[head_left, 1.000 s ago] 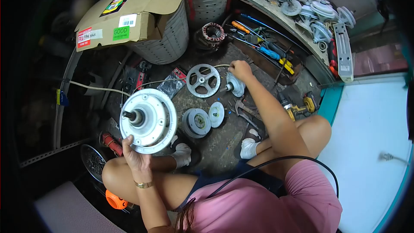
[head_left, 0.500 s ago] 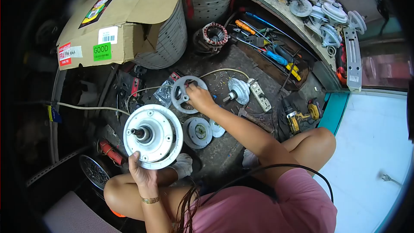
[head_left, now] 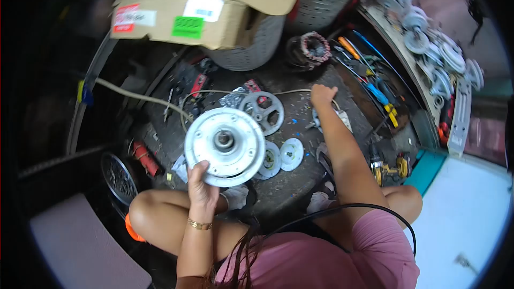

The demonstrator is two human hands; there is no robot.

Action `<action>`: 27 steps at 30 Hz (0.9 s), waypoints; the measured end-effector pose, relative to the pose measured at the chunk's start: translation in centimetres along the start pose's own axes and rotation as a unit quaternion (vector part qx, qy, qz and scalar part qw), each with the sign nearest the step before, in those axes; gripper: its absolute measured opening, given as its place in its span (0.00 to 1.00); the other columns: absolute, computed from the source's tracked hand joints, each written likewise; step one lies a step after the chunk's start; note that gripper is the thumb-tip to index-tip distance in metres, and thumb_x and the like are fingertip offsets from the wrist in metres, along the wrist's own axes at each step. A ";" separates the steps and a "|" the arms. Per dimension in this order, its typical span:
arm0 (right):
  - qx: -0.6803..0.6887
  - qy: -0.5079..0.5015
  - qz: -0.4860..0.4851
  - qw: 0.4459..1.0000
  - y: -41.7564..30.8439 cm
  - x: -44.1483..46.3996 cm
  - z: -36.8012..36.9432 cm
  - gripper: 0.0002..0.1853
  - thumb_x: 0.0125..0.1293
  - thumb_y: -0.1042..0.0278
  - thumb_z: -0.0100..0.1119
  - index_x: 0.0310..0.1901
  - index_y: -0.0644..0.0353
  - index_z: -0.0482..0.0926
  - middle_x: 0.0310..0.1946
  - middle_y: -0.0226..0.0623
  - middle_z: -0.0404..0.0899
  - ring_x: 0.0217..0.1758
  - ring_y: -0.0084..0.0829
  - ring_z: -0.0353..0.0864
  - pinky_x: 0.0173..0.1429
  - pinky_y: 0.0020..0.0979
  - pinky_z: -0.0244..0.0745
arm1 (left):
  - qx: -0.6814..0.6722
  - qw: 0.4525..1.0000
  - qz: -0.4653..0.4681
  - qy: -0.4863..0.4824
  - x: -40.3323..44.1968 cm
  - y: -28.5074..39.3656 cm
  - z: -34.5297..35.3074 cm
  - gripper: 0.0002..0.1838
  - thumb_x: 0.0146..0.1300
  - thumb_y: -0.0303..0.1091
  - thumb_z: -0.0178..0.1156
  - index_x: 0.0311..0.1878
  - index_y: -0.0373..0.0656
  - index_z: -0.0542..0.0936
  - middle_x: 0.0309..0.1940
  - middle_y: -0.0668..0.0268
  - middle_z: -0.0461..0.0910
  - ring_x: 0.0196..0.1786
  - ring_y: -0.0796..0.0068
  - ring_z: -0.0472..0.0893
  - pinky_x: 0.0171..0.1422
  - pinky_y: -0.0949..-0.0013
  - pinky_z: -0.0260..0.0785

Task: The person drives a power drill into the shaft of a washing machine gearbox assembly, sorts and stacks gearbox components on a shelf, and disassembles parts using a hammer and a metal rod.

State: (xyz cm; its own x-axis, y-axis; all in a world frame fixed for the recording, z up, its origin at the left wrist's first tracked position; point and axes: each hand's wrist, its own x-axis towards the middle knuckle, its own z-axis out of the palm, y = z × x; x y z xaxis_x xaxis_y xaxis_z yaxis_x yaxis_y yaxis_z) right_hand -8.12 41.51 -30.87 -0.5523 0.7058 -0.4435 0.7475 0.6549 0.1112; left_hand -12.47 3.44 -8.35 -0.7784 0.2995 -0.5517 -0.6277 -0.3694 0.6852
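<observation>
My left hand (head_left: 201, 187) grips the lower edge of a large round pale metal housing (head_left: 209, 152), its splined hub facing up. Farther off to the right, my right hand (head_left: 324, 95) is over a smaller metal part (head_left: 316, 120), mostly hidden by the hand and forearm; the fingers are curled, and what they hold is hidden. Behind the housing lies a spoked pulley wheel (head_left: 273, 113). Two round metal discs rest on the floor, one (head_left: 269, 161) partly covered by the housing, the other (head_left: 292, 154) beside it.
A cardboard box (head_left: 160, 21) sits on a perforated metal drum at the back. A copper-wound stator (head_left: 316, 48), a tray of tools (head_left: 375, 83) and a yellow drill (head_left: 377, 168) lie to the right. At left are a bowl of screws (head_left: 118, 177) and a cable (head_left: 139, 95).
My right hand has moved from the pulley wheel to the smaller metal part at the right. The wheel lies on the floor. The housing is tilted more toward the camera, and the view has shifted.
</observation>
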 end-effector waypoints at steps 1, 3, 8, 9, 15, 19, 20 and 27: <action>-0.003 0.002 0.000 1.000 -0.3 0.0 -0.2 0.13 0.65 0.67 0.50 0.40 0.50 0.86 0.42 0.36 0.85 0.46 0.37 0.85 0.56 0.48 0.55 | 0.003 1.000 -0.001 -0.016 -0.1 -0.1 0.5 0.27 0.55 0.28 0.60 0.60 0.33 0.70 0.53 0.58 0.78 0.56 0.63 0.77 0.66 0.59 0.67; -0.024 0.019 0.000 1.000 -1.2 -0.3 -0.2 0.13 0.65 0.66 0.49 0.39 0.49 0.87 0.40 0.36 0.86 0.46 0.38 0.85 0.56 0.48 0.54 | 0.010 0.999 0.010 -0.033 -0.3 -0.3 1.1 0.29 0.55 0.28 0.60 0.62 0.32 0.68 0.54 0.58 0.77 0.56 0.64 0.77 0.66 0.59 0.67; -0.108 0.060 -0.041 0.991 -2.0 -1.1 1.2 0.14 0.66 0.66 0.48 0.39 0.49 0.87 0.39 0.34 0.86 0.47 0.41 0.83 0.58 0.49 0.53 | 0.051 0.995 0.035 -0.076 -1.1 0.0 1.8 0.37 0.49 0.27 0.64 0.64 0.32 0.64 0.55 0.58 0.74 0.57 0.68 0.76 0.63 0.66 0.68; -0.123 0.065 -0.055 0.989 -1.8 -1.6 1.0 0.14 0.66 0.66 0.48 0.39 0.49 0.87 0.38 0.34 0.86 0.47 0.41 0.82 0.58 0.49 0.53 | 0.047 0.995 0.034 -0.087 -1.2 0.1 1.8 0.37 0.48 0.28 0.64 0.64 0.32 0.63 0.55 0.57 0.74 0.57 0.68 0.76 0.63 0.66 0.68; 0.499 0.057 -0.203 0.840 0.0 -6.4 -8.5 0.09 0.57 0.63 0.65 0.33 0.60 0.85 0.28 0.35 0.83 0.34 0.30 0.81 0.51 0.34 0.69 | 0.054 0.987 0.002 -0.151 -2.1 0.7 2.2 0.39 0.46 0.28 0.65 0.65 0.31 0.63 0.56 0.57 0.73 0.58 0.68 0.75 0.64 0.66 0.67; 0.550 0.073 -0.437 0.708 -1.9 -16.5 -19.8 0.07 0.54 0.71 0.65 0.31 0.65 0.82 0.32 0.36 0.79 0.43 0.31 0.75 0.53 0.32 0.66 | 0.084 0.982 -0.008 -0.168 -3.2 0.3 3.3 0.34 0.45 0.29 0.65 0.59 0.32 0.68 0.51 0.60 0.75 0.52 0.71 0.76 0.60 0.68 0.69; 0.520 0.074 -0.463 0.714 -2.1 -18.5 -21.2 0.07 0.54 0.70 0.65 0.31 0.65 0.82 0.33 0.35 0.78 0.44 0.31 0.74 0.54 0.32 0.65 | 0.085 0.982 -0.003 -0.170 -3.4 0.0 3.4 0.32 0.45 0.29 0.65 0.56 0.32 0.70 0.50 0.60 0.75 0.51 0.72 0.76 0.59 0.68 0.69; 0.426 0.105 -0.505 0.744 -1.8 -25.1 -23.1 0.06 0.54 0.68 0.66 0.31 0.61 0.83 0.34 0.33 0.76 0.44 0.31 0.71 0.53 0.33 0.63 | 0.065 0.975 0.009 -0.215 -5.4 -0.1 3.2 0.31 0.45 0.30 0.66 0.56 0.32 0.71 0.48 0.61 0.76 0.50 0.72 0.77 0.58 0.68 0.69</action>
State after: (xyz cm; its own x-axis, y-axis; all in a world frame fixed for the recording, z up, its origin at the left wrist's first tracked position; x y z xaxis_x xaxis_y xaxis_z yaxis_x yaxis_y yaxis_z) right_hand -4.14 28.83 0.64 -0.9694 0.0559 0.2391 -0.1734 0.5336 -0.8278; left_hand -8.16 4.71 -3.93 -0.6995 0.6445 -0.3086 -0.5870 -0.2720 0.7625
